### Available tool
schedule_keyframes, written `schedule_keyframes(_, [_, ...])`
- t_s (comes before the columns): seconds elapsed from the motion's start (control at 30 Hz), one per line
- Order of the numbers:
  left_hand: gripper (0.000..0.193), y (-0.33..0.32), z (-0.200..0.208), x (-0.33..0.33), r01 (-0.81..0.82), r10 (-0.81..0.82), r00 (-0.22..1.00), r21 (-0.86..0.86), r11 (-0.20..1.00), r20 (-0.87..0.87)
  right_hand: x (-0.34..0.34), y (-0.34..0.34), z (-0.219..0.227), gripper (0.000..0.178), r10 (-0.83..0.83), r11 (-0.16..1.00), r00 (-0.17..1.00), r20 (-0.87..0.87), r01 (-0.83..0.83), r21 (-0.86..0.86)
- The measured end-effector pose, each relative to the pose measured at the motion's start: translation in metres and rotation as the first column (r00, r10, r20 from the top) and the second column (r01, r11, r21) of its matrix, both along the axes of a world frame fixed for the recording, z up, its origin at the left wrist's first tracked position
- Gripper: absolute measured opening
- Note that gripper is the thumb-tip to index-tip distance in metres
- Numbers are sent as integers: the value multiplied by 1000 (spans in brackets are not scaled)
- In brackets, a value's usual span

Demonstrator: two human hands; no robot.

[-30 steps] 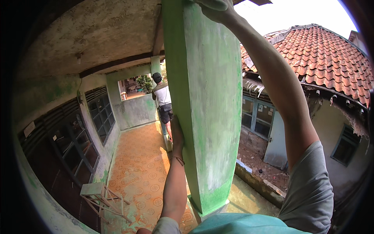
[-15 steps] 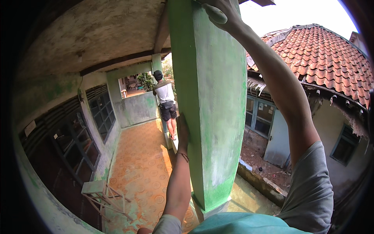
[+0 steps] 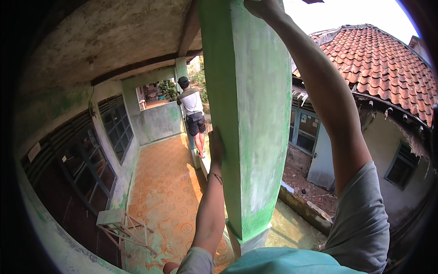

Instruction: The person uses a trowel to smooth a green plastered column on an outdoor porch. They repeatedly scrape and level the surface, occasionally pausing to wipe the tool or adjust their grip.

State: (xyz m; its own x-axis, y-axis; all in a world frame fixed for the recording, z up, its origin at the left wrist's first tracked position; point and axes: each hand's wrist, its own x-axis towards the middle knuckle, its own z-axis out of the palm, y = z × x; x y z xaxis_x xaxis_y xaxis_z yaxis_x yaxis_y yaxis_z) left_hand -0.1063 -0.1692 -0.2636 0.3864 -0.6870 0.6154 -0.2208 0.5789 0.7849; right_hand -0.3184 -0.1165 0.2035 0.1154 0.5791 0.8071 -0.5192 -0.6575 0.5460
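The neighbouring house (image 3: 381,148), under an orange-red clay tile roof (image 3: 372,59), stands off to the right. On the left runs a porch with an ornamental tile floor (image 3: 159,182). Between porch and yard, straight ahead of the person, rises the square masonry pillar (image 3: 258,114), its front face patchy with green and greyish white. Farther along the porch edge, well apart, a co-worker (image 3: 190,102) in a dark cap stands on a low wall, back turned. A small wooden trestle stool (image 3: 111,217) is on the floor at lower left.

The left hand (image 3: 216,146) lies against the pillar's porch-side face; whether its fingers are spread or curled, I cannot tell. The right hand (image 3: 264,7) is raised to the pillar's upper part and cut by the picture's edge, so its grip, and anything in it, cannot be made out. A thin cord bracelet (image 3: 216,176) circles the left wrist.

For this high reach, I judge it best to brace firmly with the left palm, keep weight over the feet, let the right arm move without leaning outward, and look up to see its fingers.
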Motion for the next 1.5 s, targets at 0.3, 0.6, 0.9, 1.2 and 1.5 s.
schedule_keyframes(0.3, [64,-1,-2,-7,14,-14,1000,-13,1000,-1,1,17,2,12,-78,995,991,111,70,78])
schedule_keyframes(0.6, [63,-3,1,-9,28,-29,1000,-23,999,-1,-7,15,-5,27,-98,995,987,124,97,16])
schedule_keyframes(0.9, [61,-3,1,3,14,-15,1000,-21,1000,-11,2,40,-26,21,-134,946,991,-26,135,295])
schedule_keyframes(1.2, [60,-3,5,4,22,-22,1000,-15,1000,-12,9,56,-36,21,-8,957,999,49,-7,290])
schedule_keyframes(1.5, [58,-1,1,-2,34,-34,999,-17,999,-14,13,33,-23,19,127,959,992,7,-124,256])
